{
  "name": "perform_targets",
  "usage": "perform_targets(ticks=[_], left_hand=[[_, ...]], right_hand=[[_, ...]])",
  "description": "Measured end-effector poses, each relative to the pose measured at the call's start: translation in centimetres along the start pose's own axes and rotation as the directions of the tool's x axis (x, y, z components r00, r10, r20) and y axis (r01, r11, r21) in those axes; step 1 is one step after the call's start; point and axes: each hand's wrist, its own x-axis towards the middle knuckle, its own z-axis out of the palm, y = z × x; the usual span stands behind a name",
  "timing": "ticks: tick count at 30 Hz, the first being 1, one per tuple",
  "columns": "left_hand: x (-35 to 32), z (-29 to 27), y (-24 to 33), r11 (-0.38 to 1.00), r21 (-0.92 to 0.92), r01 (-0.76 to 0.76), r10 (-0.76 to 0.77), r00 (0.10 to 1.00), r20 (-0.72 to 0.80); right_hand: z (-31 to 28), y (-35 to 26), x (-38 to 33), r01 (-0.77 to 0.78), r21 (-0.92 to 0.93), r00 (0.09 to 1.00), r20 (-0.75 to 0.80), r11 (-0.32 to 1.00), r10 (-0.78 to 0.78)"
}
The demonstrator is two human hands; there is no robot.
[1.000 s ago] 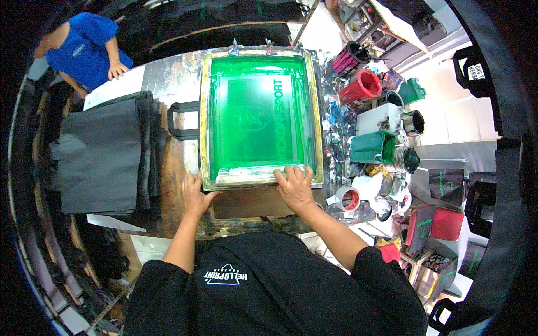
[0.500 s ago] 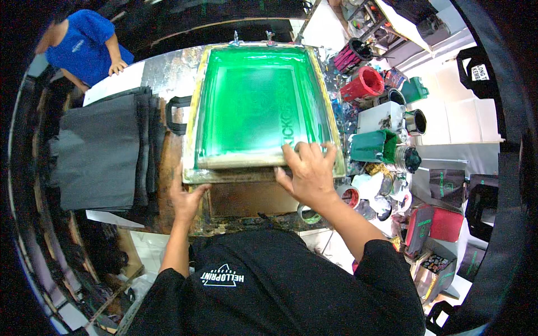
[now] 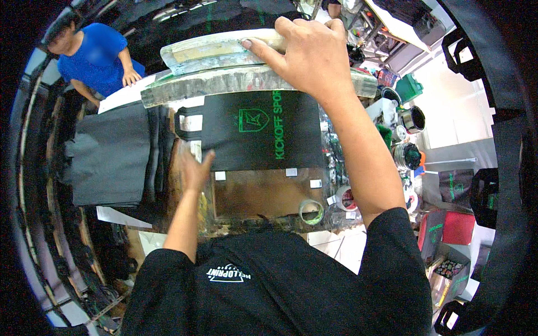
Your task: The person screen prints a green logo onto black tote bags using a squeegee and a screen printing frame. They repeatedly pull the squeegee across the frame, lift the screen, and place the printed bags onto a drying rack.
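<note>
- Since a second ago, when both hands pressed on the near edge of the flat green screen, the printing screen frame has swung up off the bag, and the right hand has risen with it.
- Right hand: its grip is closed over the frame's raised near edge, fingers curled across the top rail, thumb side hidden.
- Left hand is open and flat, holding nothing, at the left edge of the black bag, near its handle; whether it touches the cloth is hard to tell.
- Frame, by judgement: stiff and fairly heavy, hinged at the far side, so the near rail is the sound place to hold; its ink-smeared edges may be slippery.
- Bag, by judgement: light, soft, floppy fabric, and the print looks fresh, so it is best taken by the handle or an unprinted corner, not across the printed area.
- Bag's look: black, flat, rectangular, with a green shield emblem and green lettering, its loop handle pointing left.
- It lies on the print board of the stained surface, under the lifted frame.
- A stack of dark bags lies to the left, a tape roll near the front edge, and ink tubs to the right.
- Another person in a blue shirt stands beyond the surface.
</note>
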Motion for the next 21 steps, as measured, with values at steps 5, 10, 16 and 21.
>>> perform_targets(ticks=[5, 10, 16, 21], left_hand=[[-3.9, 3.6, -0.5, 0.952, 0.024, 0.305, -0.3, 0.912, 0.279], [-3.1, 5.0, -1.7, 0.922, -0.104, 0.373, -0.313, 0.875, 0.369], [0.5, 2.7, 0.4, 0.803, -0.493, 0.334, -0.233, 0.938, 0.256], [12.9, -7.1, 1.2, 0.754, -0.601, 0.265, -0.122, 0.956, 0.268]], right_hand=[[-0.5, 1.4, 1.9, -0.027, 0.011, 0.999, 0.021, 1.0, 0.027], [-0.4, 1.7, 2.9, -0.029, 0.008, 0.999, 0.019, 1.0, 0.029], [-1.0, 1.5, 3.3, -0.068, 0.028, 0.995, 0.072, 0.997, 0.065], [-0.9, 2.2, 4.3, -0.048, 0.037, 0.997, 0.067, 0.998, 0.046]])
